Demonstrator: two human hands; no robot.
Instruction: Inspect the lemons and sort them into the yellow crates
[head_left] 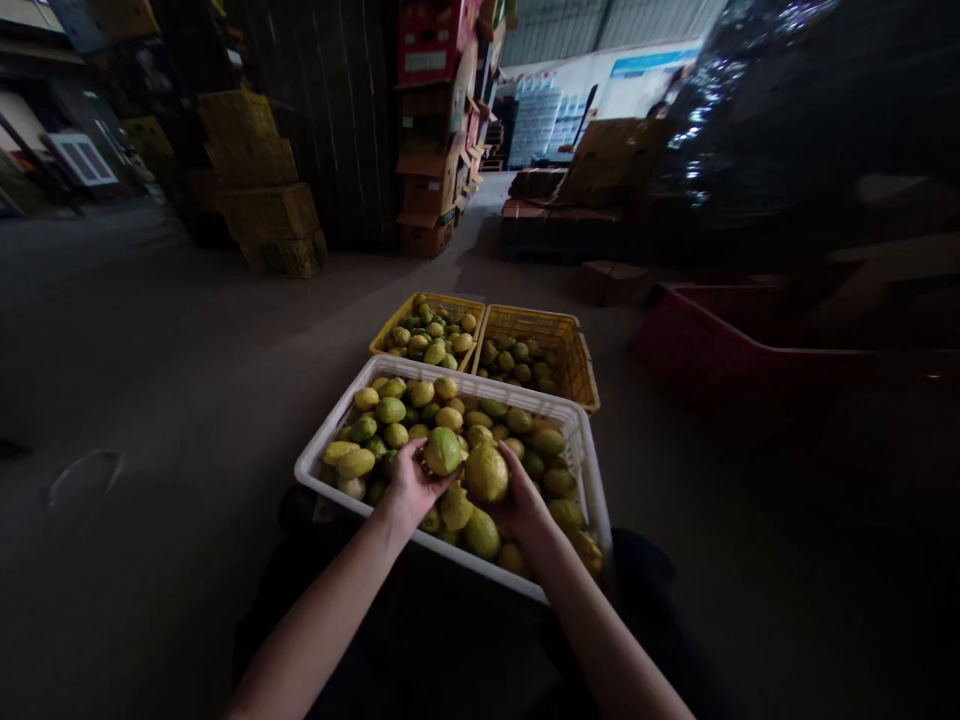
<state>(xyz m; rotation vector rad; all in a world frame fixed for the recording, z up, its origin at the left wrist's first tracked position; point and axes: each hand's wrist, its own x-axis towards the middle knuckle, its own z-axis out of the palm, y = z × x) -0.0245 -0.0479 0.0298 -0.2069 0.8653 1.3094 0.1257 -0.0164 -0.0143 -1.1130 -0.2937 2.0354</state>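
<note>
My left hand (pixel 416 485) is closed round a green-yellow lemon (pixel 442 451) above the white crate (pixel 321 466). Close beside it, my right hand (pixel 520 492) grips a larger, yellower lemon (pixel 487 473), with the thumb along its right side. Under both hands the white crate holds many loose lemons (pixel 391 410), some green and some yellow. The right hand's fingers are partly hidden behind its fruit.
Beyond the white crate stand a yellow crate with many lemons (pixel 433 352) and a second yellow crate (pixel 574 362) with fewer. A red bin (pixel 697 325) is at the right. Stacked cartons (pixel 427 190) and yellow boxes (pixel 262 205) stand farther back.
</note>
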